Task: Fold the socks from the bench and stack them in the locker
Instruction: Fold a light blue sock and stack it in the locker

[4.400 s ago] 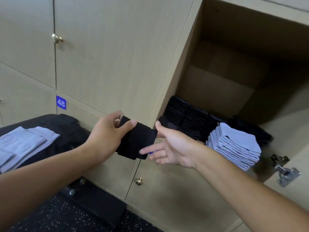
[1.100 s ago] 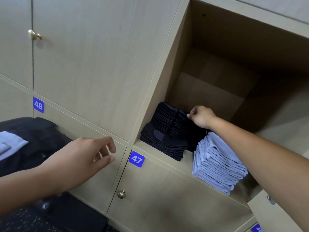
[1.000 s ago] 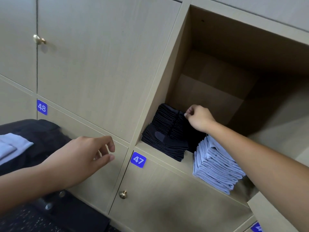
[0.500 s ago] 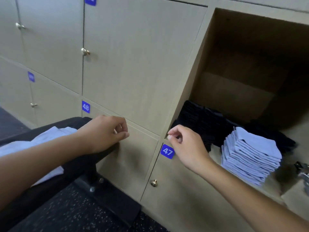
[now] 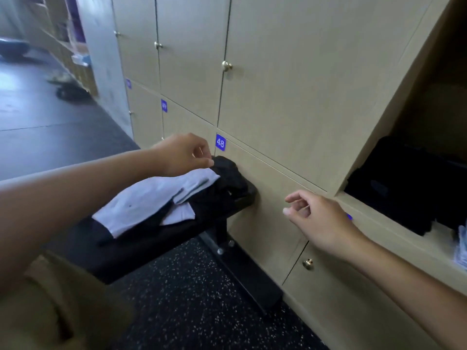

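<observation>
Both hands are now back out of the locker [image 5: 374, 205] and swinging toward the bench [image 5: 141, 251], where 1.1 s ago the right hand was deep inside setting a black sock on the stack. Nearest, the right hand [image 5: 321, 221] is hanging in front of the lower door, fingers loosely curled and holding nothing, seemingly travelling across to help with the next pick. Further out, the left hand [image 5: 184, 154] is hovering above the far end of the bench, thumb and forefinger nearly closing but empty, just over the edge of the pale socks [image 5: 154, 198]; likely lining up a pinch. Those pale socks are lying flat and unfolded on top of the dark socks [image 5: 222, 190], all heaped at the bench end beside the door tag 48 [image 5: 220, 143], within easy reach of the open compartment. Beyond, at the right edge, the black stack [image 5: 404, 185] is sitting on the locker floor, with a sliver of the pale stack [image 5: 461, 248] beside it. Judgement: 1 sock stowed, several still to fold.
</observation>
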Available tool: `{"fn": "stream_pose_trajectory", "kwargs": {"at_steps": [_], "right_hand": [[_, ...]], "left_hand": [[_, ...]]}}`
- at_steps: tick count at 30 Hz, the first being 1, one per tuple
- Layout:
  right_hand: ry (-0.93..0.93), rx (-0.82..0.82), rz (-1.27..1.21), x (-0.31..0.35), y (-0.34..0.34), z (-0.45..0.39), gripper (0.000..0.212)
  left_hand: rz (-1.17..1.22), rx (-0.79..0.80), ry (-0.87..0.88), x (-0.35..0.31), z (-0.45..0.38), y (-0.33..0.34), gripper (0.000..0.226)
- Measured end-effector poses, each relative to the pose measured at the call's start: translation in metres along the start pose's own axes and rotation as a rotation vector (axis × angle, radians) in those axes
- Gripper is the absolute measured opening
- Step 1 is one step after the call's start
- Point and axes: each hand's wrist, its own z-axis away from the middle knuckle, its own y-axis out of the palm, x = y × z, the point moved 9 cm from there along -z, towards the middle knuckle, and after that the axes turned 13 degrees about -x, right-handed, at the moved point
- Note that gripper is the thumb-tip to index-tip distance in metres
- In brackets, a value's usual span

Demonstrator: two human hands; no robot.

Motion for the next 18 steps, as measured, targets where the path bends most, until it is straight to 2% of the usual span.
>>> {"fn": "stream_pose_trajectory", "kwargs": {"at_steps": [5, 9, 13, 18], "right_hand": [[-0.016, 0.066, -0.047, 0.011, 0.02, -0.004, 0.017], [-0.037, 0.107, -0.044, 0.021, 0.037, -0.008, 0.018], [-0.039, 0.153, -0.056, 0.028, 0.057, -0.011, 0.02], [-0.054, 0.197, -0.057, 0.035, 0.076, -0.016, 0.021]], "left_hand": [[-0.087, 0.082, -0.077, 0.053, 0.005, -0.003, 0.013], [-0.158, 0.187, -0.146, 0.091, 0.01, 0.006, 0.038], [-0.225, 0.326, -0.142, 0.119, 0.017, 0.02, 0.056], [-0.237, 0.409, -0.125, 0.14, 0.013, 0.033, 0.059]]}}
